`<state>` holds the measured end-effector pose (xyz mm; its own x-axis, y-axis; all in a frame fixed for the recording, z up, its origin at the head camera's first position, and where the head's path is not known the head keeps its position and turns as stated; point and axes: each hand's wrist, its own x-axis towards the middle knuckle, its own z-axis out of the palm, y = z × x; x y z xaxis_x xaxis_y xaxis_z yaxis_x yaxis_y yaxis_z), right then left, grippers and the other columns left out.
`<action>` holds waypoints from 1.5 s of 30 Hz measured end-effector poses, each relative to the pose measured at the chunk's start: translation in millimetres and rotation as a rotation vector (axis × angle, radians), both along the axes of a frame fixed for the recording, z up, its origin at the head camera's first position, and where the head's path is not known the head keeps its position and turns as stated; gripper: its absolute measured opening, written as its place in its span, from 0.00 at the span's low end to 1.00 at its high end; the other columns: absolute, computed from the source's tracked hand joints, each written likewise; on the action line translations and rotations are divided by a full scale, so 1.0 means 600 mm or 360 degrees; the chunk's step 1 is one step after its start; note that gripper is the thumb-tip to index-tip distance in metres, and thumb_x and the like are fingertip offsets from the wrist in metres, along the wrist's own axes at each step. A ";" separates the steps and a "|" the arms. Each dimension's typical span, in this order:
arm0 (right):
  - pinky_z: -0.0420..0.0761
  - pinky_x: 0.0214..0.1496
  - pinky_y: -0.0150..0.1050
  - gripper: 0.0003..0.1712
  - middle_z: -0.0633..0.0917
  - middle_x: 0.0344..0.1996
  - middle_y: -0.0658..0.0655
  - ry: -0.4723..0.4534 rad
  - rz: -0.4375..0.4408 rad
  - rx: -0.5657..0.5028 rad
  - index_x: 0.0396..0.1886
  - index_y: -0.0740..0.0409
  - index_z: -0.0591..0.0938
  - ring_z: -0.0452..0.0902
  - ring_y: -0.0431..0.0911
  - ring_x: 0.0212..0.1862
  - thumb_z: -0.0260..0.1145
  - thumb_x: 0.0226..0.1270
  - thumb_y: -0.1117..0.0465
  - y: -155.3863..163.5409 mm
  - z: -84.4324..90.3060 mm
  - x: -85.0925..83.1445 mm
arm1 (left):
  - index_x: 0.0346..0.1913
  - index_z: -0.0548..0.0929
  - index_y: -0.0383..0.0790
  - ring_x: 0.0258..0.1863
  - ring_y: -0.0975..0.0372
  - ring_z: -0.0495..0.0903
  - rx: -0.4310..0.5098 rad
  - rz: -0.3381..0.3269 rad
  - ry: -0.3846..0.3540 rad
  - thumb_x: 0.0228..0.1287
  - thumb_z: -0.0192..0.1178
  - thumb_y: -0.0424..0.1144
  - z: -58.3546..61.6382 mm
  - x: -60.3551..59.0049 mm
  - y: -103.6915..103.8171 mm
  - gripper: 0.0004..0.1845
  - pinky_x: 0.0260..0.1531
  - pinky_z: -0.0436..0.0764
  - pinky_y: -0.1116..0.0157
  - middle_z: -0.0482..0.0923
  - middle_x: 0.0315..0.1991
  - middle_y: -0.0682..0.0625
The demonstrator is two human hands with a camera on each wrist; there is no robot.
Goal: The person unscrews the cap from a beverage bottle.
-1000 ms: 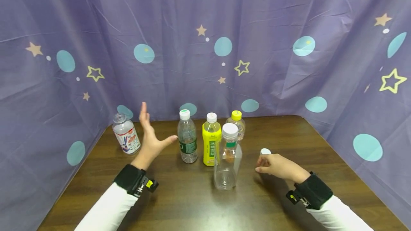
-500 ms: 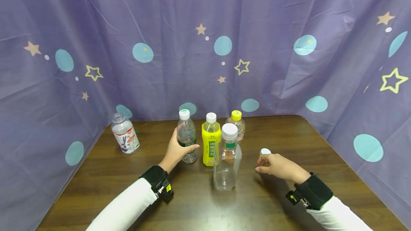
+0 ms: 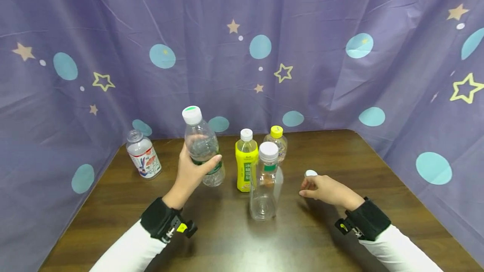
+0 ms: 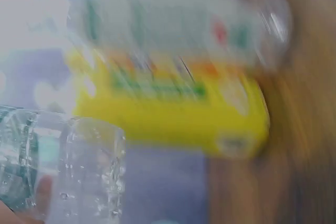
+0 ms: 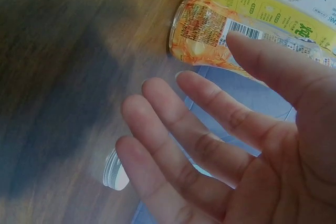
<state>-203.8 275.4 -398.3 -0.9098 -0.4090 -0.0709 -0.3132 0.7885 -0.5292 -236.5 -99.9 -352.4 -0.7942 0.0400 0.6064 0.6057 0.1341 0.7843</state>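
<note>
My left hand (image 3: 189, 175) grips a clear plastic water bottle (image 3: 201, 139) with a green label and white cap, thumb across its front. The bottle is held up, its top leaning left; its lower part shows clear at the left wrist view's edge (image 4: 84, 166). My right hand (image 3: 329, 190) holds nothing, its fingers loosely bent close over the table. Just beyond its fingers lies a loose white lid (image 3: 311, 173), partly hidden behind the fingertips in the right wrist view (image 5: 113, 171).
A lidless jar with a floral label (image 3: 145, 158) stands at the left. Mid-table are a yellow-labelled bottle (image 3: 243, 169), a clear square bottle (image 3: 263, 196) in front and a yellow-capped bottle (image 3: 277, 133) behind. A purple curtain (image 3: 211, 70) hangs behind the wooden table (image 3: 234, 238).
My left hand has reached right to the water bottle, taken hold of it, then lifted it and drawn it leftward, tilting it. The right hand has stayed by the white lid.
</note>
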 end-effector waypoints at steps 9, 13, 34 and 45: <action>0.75 0.30 0.33 0.12 0.83 0.28 0.48 -0.0009 0.0007 -0.0039 0.37 0.56 0.80 0.75 0.38 0.29 0.66 0.65 0.52 -0.003 0.002 -0.001 | 0.55 0.71 0.46 0.50 0.57 0.79 -0.0294 -0.0401 -0.0073 0.45 0.75 0.34 -0.007 0.104 0.016 0.33 0.48 0.80 0.58 0.77 0.52 0.48; 0.75 0.30 0.33 0.12 0.82 0.28 0.48 -0.0051 -0.0006 -0.0042 0.38 0.56 0.80 0.75 0.38 0.29 0.65 0.65 0.52 -0.004 -0.001 -0.003 | 0.57 0.69 0.49 0.48 0.59 0.81 -0.0407 -0.0511 -0.0213 0.48 0.75 0.38 -0.040 0.117 0.011 0.33 0.46 0.81 0.60 0.77 0.54 0.49; 0.75 0.32 0.33 0.22 0.79 0.29 0.35 0.0516 0.0214 0.0240 0.52 0.44 0.77 0.74 0.29 0.31 0.63 0.64 0.39 -0.113 0.244 0.112 | 0.57 0.69 0.53 0.46 0.63 0.81 -0.0633 -0.0598 -0.0398 0.46 0.76 0.47 -0.070 0.128 0.022 0.35 0.46 0.80 0.63 0.81 0.49 0.56; 0.51 0.14 0.25 0.30 0.64 0.11 0.41 0.1777 -0.0106 0.0081 0.23 0.51 0.72 0.55 0.31 0.14 0.36 0.78 0.39 -0.222 0.164 0.122 | 0.57 0.68 0.51 0.46 0.64 0.81 -0.0715 -0.0695 -0.0430 0.48 0.75 0.49 -0.064 0.138 0.042 0.34 0.45 0.80 0.66 0.80 0.51 0.54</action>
